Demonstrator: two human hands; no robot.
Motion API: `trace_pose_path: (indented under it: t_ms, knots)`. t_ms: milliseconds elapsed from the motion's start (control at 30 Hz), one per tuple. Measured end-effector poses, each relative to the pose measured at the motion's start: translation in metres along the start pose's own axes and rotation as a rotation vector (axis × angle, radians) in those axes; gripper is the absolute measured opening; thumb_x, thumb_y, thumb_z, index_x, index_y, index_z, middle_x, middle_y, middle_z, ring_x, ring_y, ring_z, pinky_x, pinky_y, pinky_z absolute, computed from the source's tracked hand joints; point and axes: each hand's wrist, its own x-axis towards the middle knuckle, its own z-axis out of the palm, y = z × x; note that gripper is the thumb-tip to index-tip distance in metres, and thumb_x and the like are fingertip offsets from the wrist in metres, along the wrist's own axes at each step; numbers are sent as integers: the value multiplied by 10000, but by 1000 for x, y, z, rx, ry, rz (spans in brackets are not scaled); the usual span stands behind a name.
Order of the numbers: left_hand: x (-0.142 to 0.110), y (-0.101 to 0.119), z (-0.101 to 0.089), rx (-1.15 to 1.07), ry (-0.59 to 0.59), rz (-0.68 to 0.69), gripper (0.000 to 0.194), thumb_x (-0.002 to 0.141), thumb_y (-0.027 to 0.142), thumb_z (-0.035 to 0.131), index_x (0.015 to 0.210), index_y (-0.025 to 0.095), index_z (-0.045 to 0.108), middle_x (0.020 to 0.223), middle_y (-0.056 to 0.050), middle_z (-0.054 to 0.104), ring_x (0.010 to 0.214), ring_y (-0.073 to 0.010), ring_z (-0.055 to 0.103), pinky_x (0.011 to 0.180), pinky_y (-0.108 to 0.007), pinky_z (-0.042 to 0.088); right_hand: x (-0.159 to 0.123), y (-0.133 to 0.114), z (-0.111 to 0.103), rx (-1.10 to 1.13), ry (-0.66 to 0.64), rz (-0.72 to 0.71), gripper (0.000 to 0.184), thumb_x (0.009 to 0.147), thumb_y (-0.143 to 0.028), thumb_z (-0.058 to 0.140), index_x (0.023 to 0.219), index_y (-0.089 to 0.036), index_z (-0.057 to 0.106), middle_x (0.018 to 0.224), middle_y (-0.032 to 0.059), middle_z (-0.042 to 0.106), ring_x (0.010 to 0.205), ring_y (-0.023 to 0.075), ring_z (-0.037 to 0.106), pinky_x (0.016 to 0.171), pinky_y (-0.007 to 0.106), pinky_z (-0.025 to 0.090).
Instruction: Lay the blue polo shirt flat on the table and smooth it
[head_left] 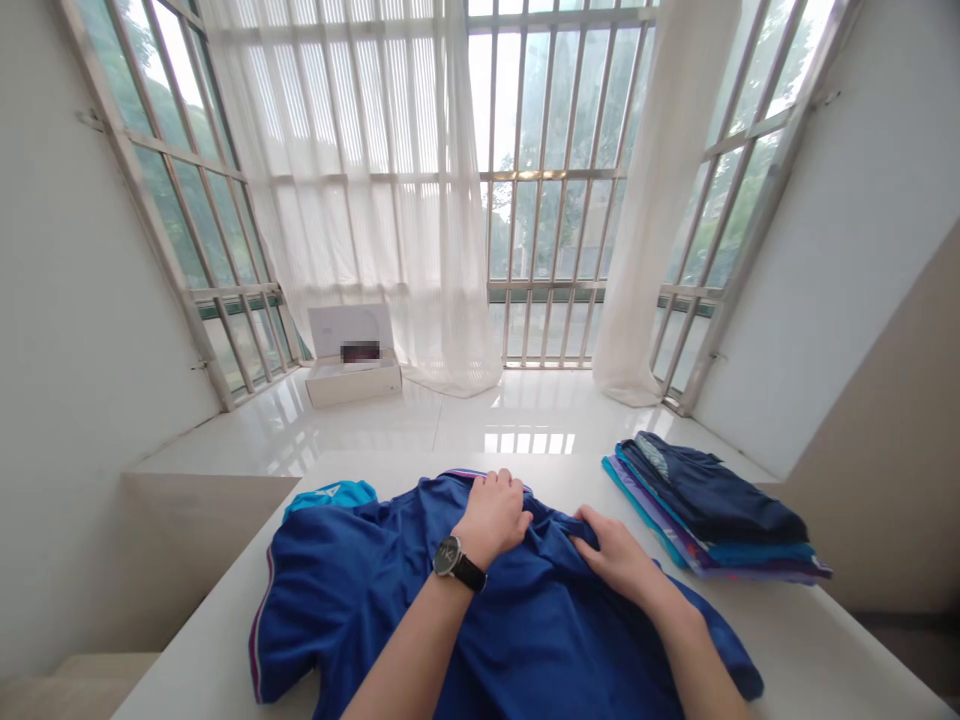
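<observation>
The left hand (491, 517) grips the blue jersey (525, 650) near its collar, fingers closed on the cloth. The right hand (616, 556) pinches the jersey close by, holding it gathered on the tabletop (825, 640).

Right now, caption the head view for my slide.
Left hand and right hand grip a blue shirt on a table, folded clothes beside it.

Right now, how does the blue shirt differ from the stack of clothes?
The blue shirt lies spread and rumpled; the stack of clothes is neatly folded. The left hand and right hand both touch the shirt, not the stack. The shirt is mainly blue; the stack mixes navy, teal and purple. Both lie on the white table.
</observation>
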Motion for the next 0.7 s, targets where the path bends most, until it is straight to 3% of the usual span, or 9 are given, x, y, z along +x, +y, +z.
trace_pose_path:
  t_ms: [100,167,267,433,600,700]
  knots:
    - [23,24,3,-95,-81,228,407,839,359,600,1215,204,583,1227,-125,644,1076,-296,636,917,-386,508,-1,-5,0,-29,46,8,117,901,-273,447,967,-243,539,910,44,727,871,220,679,707,276,397]
    - [35,31,11,-143,-141,307,308,819,316,609,1101,193,626,1073,-115,703,945,-290,680,800,-357,535,-2,-6,-1,-77,80,41,114,896,-232,459,976,-241,539,911,49,729,865,216,678,701,267,376]
    - [47,27,20,-175,-137,312,205,871,303,541,1009,185,637,957,-105,724,892,-286,692,755,-346,521,-3,-8,-4,-112,104,74,108,906,-224,462,977,-239,543,892,51,727,844,214,677,681,262,351]
    - [52,7,17,-415,-250,320,167,888,297,527,1016,217,600,646,40,645,628,-167,674,599,-230,458,-7,-16,-11,-97,113,106,99,918,-300,483,943,-244,562,833,35,712,787,205,661,638,259,319]
    - [50,-10,5,-579,-272,285,126,875,315,544,920,208,592,710,40,625,600,-146,639,592,-237,439,-19,-16,-32,-24,86,118,158,850,-325,537,741,-219,577,697,4,647,691,175,594,613,260,328]
    - [49,-18,3,-590,-267,266,128,860,323,554,908,208,587,723,40,613,602,-141,617,583,-237,429,-30,-6,-48,188,-69,112,177,821,-326,551,707,-197,593,713,0,649,729,179,595,631,253,392]
